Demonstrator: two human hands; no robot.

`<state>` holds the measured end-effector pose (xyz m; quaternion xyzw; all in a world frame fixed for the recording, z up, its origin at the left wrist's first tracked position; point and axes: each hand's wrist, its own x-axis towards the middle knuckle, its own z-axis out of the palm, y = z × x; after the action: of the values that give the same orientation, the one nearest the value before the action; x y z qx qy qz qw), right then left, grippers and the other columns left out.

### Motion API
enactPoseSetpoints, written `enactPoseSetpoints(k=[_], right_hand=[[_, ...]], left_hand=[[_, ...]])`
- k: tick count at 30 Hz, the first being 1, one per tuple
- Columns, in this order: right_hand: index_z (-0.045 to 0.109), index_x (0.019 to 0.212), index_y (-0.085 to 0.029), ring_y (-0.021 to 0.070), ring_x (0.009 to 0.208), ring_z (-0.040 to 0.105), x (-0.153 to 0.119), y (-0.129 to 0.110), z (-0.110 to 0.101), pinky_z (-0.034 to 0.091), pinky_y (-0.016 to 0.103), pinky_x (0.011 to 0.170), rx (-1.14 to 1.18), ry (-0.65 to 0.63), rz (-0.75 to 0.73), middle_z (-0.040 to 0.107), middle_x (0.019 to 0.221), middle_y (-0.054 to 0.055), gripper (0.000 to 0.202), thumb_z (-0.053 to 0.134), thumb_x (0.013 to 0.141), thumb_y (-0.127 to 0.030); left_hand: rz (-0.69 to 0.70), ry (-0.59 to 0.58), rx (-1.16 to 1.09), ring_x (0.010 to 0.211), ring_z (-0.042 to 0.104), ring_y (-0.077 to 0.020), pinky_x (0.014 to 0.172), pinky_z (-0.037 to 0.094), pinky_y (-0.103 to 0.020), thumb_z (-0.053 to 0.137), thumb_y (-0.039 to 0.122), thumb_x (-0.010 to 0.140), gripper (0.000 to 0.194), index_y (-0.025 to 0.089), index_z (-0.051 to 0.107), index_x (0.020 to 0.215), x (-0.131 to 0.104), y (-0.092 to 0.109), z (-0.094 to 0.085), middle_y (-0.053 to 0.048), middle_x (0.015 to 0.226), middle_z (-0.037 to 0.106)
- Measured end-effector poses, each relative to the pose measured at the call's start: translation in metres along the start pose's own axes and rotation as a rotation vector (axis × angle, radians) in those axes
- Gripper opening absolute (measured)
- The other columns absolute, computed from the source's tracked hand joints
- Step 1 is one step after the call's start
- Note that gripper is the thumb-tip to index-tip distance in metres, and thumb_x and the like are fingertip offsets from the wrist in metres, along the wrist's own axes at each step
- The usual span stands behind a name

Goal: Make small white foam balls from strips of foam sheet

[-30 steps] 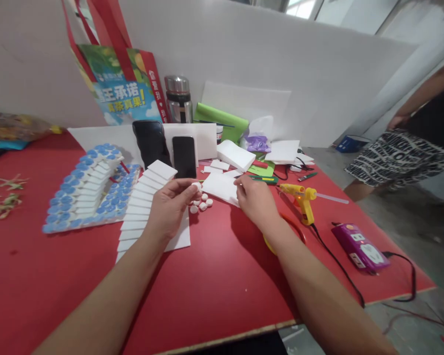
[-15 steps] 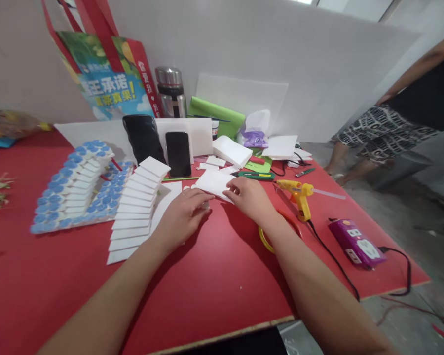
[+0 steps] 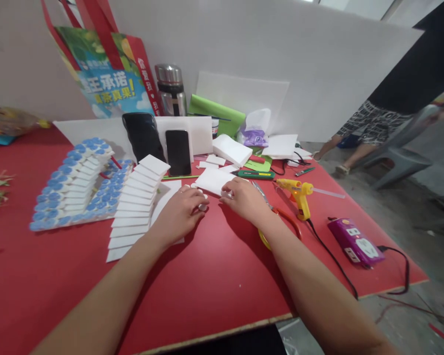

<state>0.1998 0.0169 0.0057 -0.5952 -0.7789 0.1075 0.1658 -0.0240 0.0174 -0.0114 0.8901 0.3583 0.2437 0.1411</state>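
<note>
Here at mid-frame, the left hand curls over small white discs, grip unclear, while the right hand bends at the white card's right end, hold also unclear: light, stiffish, probably dentable stuff, best pinched by its edges.

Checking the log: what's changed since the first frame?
The left hand has come down over the white round pieces; whether it grips one is unclear. The right hand shifted slightly left at the white card. The bystander moved left in view. The glue gun and power socket stayed put.
</note>
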Motion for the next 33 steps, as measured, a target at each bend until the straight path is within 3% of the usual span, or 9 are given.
enactPoseSetpoints(k=[5, 10, 13, 16, 23, 25, 28, 30, 33], right_hand=[[0.075, 0.097, -0.016, 0.0198, 0.087, 0.061, 0.001, -0.003, -0.003, 0.039, 0.03, 0.073, -0.018, -0.034, 0.017, 0.069, 0.099, 0.009, 0.006, 0.071, 0.095, -0.019], [0.073, 0.099, -0.016, 0.0205, 0.089, 0.061, 0.001, -0.002, 0.002, 0.04, 0.03, 0.075, -0.02, -0.021, 0.017, 0.069, 0.102, 0.01, 0.007, 0.07, 0.095, -0.02], [0.071, 0.109, -0.015, 0.022, 0.095, 0.061, 0.001, 0.0, 0.007, 0.041, 0.03, 0.078, -0.007, 0.018, 0.006, 0.067, 0.112, 0.012, 0.021, 0.076, 0.092, -0.027], [0.071, 0.101, -0.015, 0.0215, 0.093, 0.06, 0.003, 0.002, 0.01, 0.04, 0.03, 0.077, 0.015, 0.029, 0.012, 0.067, 0.107, 0.011, 0.008, 0.069, 0.094, -0.018], [0.067, 0.084, -0.017, 0.0188, 0.084, 0.059, 0.006, 0.006, 0.005, 0.041, 0.03, 0.076, 0.078, 0.074, 0.039, 0.067, 0.093, 0.007, 0.012, 0.06, 0.092, -0.011], [0.066, 0.084, -0.018, 0.0195, 0.09, 0.061, 0.005, 0.006, -0.004, 0.043, 0.03, 0.079, 0.208, 0.152, 0.015, 0.069, 0.099, 0.008, 0.009, 0.06, 0.09, -0.013], [0.064, 0.08, -0.019, 0.0196, 0.095, 0.065, 0.0, 0.005, -0.02, 0.047, 0.031, 0.081, 0.724, 0.2, -0.034, 0.073, 0.104, 0.007, 0.006, 0.066, 0.084, -0.023], [0.066, 0.078, -0.019, 0.0167, 0.079, 0.064, -0.002, 0.004, -0.028, 0.048, 0.029, 0.073, 1.087, 0.099, 0.019, 0.073, 0.091, 0.003, 0.014, 0.074, 0.078, -0.031], [0.07, 0.078, -0.019, 0.0109, 0.058, 0.053, -0.003, 0.004, -0.031, 0.041, 0.025, 0.058, 1.353, -0.041, 0.135, 0.065, 0.068, -0.003, 0.025, 0.085, 0.07, -0.037]], left_hand=[[-0.046, 0.077, -0.01, 0.105, 0.064, -0.029, 0.092, 0.05, -0.047, 0.066, 0.023, 0.091, 0.016, 0.021, 0.075, 0.103, 0.0, 0.002, -0.004, -0.01, 0.112, 0.075], [-0.019, 0.106, -0.002, 0.097, 0.063, -0.0264, 0.09, 0.048, -0.045, 0.062, 0.022, 0.095, 0.015, 0.021, 0.076, 0.09, 0.002, 0.004, -0.003, -0.008, 0.103, 0.074], [0.0, 0.096, 0.023, 0.093, 0.06, -0.0257, 0.088, 0.047, -0.045, 0.06, 0.021, 0.096, 0.018, 0.02, 0.075, 0.087, 0.002, 0.004, -0.001, -0.009, 0.1, 0.073], [-0.014, 0.098, 0.007, 0.094, 0.061, -0.0254, 0.088, 0.047, -0.044, 0.062, 0.022, 0.096, 0.015, 0.02, 0.075, 0.088, 0.001, 0.002, 0.001, -0.009, 0.101, 0.072], [-0.135, 0.324, -0.081, 0.106, 0.065, -0.0275, 0.095, 0.051, -0.044, 0.067, 0.029, 0.095, 0.016, 0.02, 0.075, 0.106, -0.001, 0.007, 0.004, -0.01, 0.108, 0.072], [-0.2, 0.402, -0.131, 0.109, 0.066, -0.0269, 0.097, 0.052, -0.043, 0.068, 0.031, 0.095, 0.026, 0.02, 0.072, 0.118, -0.001, 0.01, 0.003, -0.011, 0.117, 0.072], [-0.303, 0.535, -0.354, 0.121, 0.065, -0.028, 0.101, 0.053, -0.043, 0.073, 0.039, 0.092, 0.05, 0.02, 0.063, 0.137, 0.0, 0.012, 0.003, -0.014, 0.139, 0.065], [-0.38, 0.591, -0.614, 0.125, 0.066, -0.0288, 0.099, 0.056, -0.04, 0.076, 0.045, 0.089, 0.063, 0.022, 0.057, 0.145, 0.002, 0.012, 0.004, -0.015, 0.145, 0.062], [-0.496, 0.559, -0.977, 0.105, 0.075, -0.027, 0.08, 0.061, -0.034, 0.082, 0.048, 0.084, 0.068, 0.024, 0.059, 0.144, 0.004, 0.014, 0.004, -0.012, 0.125, 0.074]])
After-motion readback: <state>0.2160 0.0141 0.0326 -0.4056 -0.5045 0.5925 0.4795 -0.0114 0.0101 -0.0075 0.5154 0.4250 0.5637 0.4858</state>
